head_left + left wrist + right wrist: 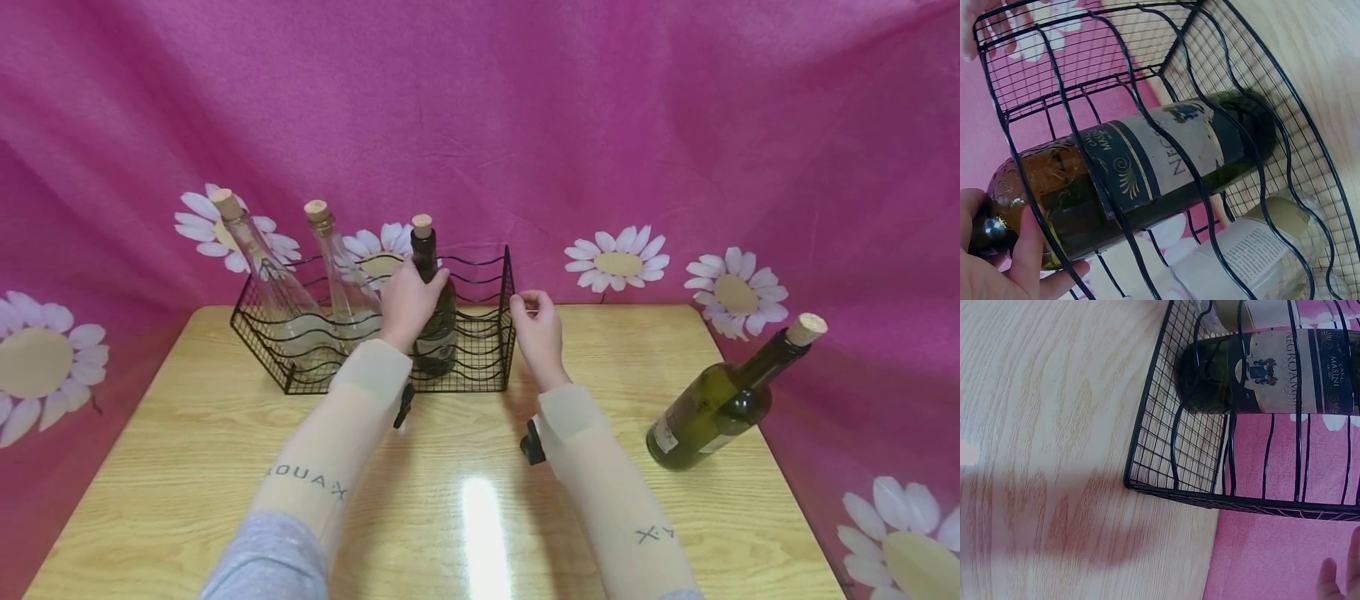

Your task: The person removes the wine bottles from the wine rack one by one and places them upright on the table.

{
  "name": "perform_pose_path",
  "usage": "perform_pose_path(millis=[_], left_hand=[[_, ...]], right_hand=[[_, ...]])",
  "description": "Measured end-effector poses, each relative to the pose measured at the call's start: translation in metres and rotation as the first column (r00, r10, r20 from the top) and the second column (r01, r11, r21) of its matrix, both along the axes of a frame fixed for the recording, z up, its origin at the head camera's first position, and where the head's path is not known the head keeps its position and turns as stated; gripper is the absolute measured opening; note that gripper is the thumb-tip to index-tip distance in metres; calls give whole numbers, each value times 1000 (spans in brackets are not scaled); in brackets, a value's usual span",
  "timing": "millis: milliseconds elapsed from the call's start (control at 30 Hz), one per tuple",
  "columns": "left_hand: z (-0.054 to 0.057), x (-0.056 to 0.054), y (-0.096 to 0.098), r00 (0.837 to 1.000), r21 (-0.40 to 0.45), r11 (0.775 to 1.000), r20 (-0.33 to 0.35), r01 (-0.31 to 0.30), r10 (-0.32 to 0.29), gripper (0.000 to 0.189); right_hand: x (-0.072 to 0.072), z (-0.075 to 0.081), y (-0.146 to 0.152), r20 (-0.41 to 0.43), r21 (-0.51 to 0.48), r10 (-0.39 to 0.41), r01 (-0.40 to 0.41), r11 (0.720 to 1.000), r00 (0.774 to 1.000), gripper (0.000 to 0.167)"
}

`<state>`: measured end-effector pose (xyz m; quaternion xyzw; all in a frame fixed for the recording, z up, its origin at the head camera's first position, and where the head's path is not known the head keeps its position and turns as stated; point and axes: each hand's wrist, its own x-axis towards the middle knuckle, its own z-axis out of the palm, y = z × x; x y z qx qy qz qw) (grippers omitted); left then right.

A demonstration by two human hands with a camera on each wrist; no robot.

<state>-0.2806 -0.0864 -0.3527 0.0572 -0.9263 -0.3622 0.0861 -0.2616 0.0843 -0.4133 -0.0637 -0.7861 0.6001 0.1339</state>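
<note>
My left hand (411, 304) grips the upper part of a dark corked wine bottle (442, 321), which stands in a black wire rack (480, 358). In the left wrist view the fingers and thumb curl round the bottle's shoulder, and its labelled body (1166, 150) shows behind wavy wires. My right hand (538, 333) is beside the rack's right mesh side, thumb and forefinger loosely bent with nothing seen between them. Only some fingertips (1332, 581) show in the right wrist view, near the side panel; whether they touch it is unclear. Two clear corked bottles, one at far left (281, 283) and another (341, 275), lean in the rack.
A green corked wine bottle (708, 408) stands tilted in view on the right of the wooden table (600, 350). Behind the table hangs a pink cloth (480, 125) with white daisies. The rack is near the table's back edge.
</note>
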Motion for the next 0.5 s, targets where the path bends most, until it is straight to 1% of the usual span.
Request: perform_pose_path(millis=[100, 233, 500], left_hand=[[1, 0, 1, 1000, 43, 999, 1, 3, -3, 45], [3, 0, 1, 1000, 69, 998, 5, 5, -5, 43], [4, -1, 0, 1000, 74, 997, 4, 5, -5, 44]], right_hand=[[0, 0, 0, 7, 0, 1, -1, 1000, 1000, 28], [-1, 0, 1, 14, 0, -2, 2, 1000, 1000, 29], [0, 0, 1, 16, 6, -3, 2, 1000, 1000, 29]])
